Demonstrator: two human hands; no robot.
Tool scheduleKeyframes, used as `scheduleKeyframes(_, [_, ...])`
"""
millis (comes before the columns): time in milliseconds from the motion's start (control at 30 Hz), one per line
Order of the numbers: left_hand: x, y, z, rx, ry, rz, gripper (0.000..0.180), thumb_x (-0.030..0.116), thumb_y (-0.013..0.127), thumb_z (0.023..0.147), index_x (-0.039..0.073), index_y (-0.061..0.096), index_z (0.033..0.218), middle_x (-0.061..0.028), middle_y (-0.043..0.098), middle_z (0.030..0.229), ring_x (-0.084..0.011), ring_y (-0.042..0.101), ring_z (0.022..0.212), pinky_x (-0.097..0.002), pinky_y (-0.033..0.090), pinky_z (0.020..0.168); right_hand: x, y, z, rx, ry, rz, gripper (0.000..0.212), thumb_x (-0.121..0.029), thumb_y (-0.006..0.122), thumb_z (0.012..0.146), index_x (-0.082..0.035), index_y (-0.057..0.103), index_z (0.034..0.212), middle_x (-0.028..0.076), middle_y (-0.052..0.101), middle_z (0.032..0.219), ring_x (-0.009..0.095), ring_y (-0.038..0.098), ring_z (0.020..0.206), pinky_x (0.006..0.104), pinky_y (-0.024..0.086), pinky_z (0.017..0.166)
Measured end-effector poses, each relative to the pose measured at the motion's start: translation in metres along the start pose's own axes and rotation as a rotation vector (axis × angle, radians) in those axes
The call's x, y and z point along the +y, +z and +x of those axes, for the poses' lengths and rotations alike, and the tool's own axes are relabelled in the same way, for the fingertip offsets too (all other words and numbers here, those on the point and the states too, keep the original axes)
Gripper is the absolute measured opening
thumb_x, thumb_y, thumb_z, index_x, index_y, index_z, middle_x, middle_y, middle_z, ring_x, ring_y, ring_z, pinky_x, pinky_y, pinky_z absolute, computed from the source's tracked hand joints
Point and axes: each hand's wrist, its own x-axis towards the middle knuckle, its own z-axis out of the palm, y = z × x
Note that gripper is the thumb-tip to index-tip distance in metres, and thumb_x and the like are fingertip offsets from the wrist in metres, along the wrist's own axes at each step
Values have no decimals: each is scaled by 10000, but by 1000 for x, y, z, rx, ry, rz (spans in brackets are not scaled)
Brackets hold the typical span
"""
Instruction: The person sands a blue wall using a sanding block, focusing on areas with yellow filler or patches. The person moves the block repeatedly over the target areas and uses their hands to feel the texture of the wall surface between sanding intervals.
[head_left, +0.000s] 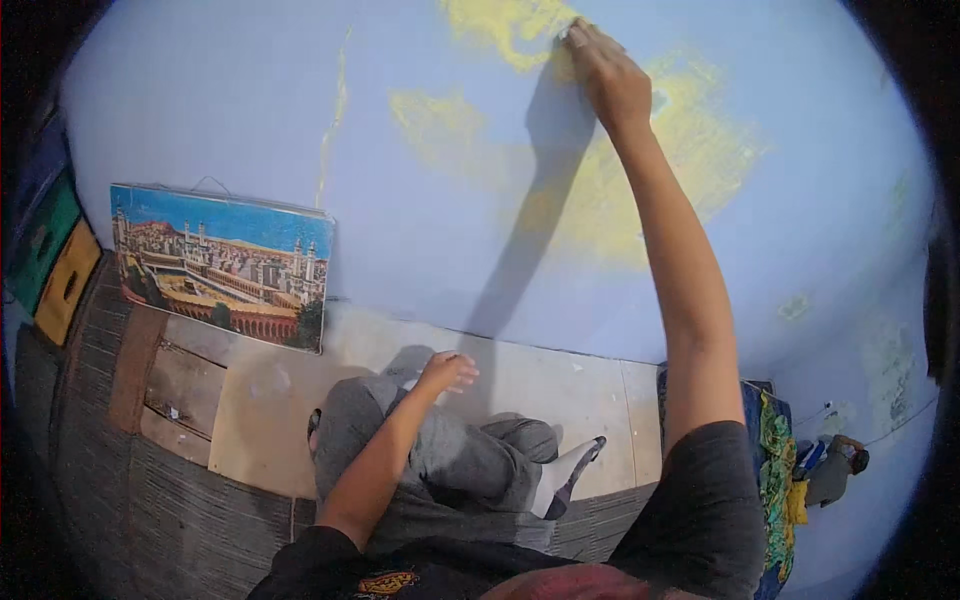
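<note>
Pressure: keep light and even over the wall's (410, 270) yellow patch (490, 22), high above the floor's (600, 405) far edge, right hand (607, 78) pinched on a small pale piece (564, 33) (mostly hidden), left hand (446, 374) apart, loose over the lap (450, 455).

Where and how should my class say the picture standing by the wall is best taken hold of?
Probably by its two upright side edges, a hand on each, coming from the front: the picture is a wide, flat panel with its face open to the room and the wall behind it. The wire loop on top looks too thin to trust.
</note>
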Motion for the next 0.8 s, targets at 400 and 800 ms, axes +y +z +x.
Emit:
scheduleKeyframes(400, [5, -3, 3, -19, -35, -43, 341, 376, 565, 919, 93, 632, 1096, -87, 713, 1025, -196, 677, 849, -405, 536, 744, -34, 13, 4, 22, -180, -4, 369, -113, 553, 895, -216, 607, 1245, -41, 626, 1280, 167, 638, 1115, 296, 572, 832])
scheduleKeyframes(800, [0, -4, 3, -9, -33, 48, 364, 380, 551, 924, 77, 628, 1112, -82, 715, 1027, -206, 678, 900, -377, 534, 746, -48, 19, -12, -100, -234, -12, 424, -86, 538, 891, -169, 541, 1307, 4, 536, 1395, 179, 552, 1238, 336, 503, 999])
